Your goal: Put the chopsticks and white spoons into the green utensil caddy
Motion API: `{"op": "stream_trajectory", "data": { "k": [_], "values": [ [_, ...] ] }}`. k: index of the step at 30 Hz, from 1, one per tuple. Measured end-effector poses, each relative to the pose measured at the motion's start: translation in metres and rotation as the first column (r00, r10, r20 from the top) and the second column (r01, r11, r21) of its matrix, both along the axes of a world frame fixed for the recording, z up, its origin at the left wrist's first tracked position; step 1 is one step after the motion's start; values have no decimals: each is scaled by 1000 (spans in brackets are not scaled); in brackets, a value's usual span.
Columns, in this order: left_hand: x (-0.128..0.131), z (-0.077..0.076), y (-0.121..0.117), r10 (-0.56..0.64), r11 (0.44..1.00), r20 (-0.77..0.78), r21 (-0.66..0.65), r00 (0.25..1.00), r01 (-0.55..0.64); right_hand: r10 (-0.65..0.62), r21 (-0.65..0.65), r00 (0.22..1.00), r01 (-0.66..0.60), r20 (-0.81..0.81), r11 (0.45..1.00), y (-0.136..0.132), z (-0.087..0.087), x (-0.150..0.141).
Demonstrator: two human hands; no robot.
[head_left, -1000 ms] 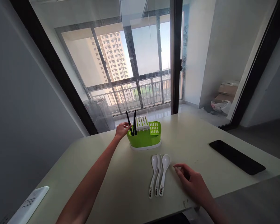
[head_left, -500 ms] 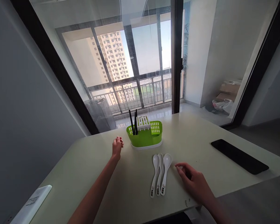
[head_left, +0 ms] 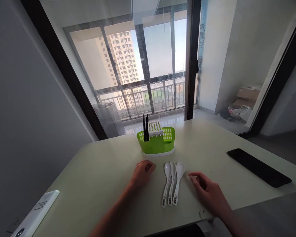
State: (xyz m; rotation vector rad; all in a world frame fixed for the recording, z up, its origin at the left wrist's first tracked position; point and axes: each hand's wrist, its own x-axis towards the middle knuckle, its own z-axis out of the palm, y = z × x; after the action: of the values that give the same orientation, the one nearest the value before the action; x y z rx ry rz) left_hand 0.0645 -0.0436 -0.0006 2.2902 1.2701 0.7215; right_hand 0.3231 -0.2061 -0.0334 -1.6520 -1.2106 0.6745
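My left hand (head_left: 142, 171) rests over the table between the green cutlery holder and the spoons, its fingers loosely bent and nothing visible in them. To the right of the spoons lies my right hand (head_left: 207, 189), relaxed and half curled, with a gap between thumb and fingers. Three white spoons (head_left: 179, 171) lie side by side, bowls pointing away from me, touching neither hand. Behind them stands the green cutlery holder (head_left: 154, 146) with a white base and a white slotted top piece (head_left: 155, 127). Several black chopsticks (head_left: 145, 126) stand upright in its left compartment.
A long black object (head_left: 259, 167) lies flat at the table's right. At the left edge is a white device (head_left: 40, 210). The pale table (head_left: 101, 171) meets a glass sliding door (head_left: 160, 49) at the back, with a balcony beyond.
My left hand has come right and nearer, from beside the holder to left of the spoons. The chopsticks, spread apart before, now stand closer together. My right hand has stayed put.
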Motion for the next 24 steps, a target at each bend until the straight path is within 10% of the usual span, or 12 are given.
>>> {"op": "stream_trajectory", "data": {
  "k": [10, 24],
  "values": [
    [21, 2, -44, -201, 974, -117, 78, 973, 211, -6, 6, 1000, 6, 14, 1000, 0, -1, 1],
    [-8, 15, -31, -180, 981, -170, 35, 969, 189, 16, 13, 1000, -16, 18, 1000, -2, 6, -1]
  ]
}}
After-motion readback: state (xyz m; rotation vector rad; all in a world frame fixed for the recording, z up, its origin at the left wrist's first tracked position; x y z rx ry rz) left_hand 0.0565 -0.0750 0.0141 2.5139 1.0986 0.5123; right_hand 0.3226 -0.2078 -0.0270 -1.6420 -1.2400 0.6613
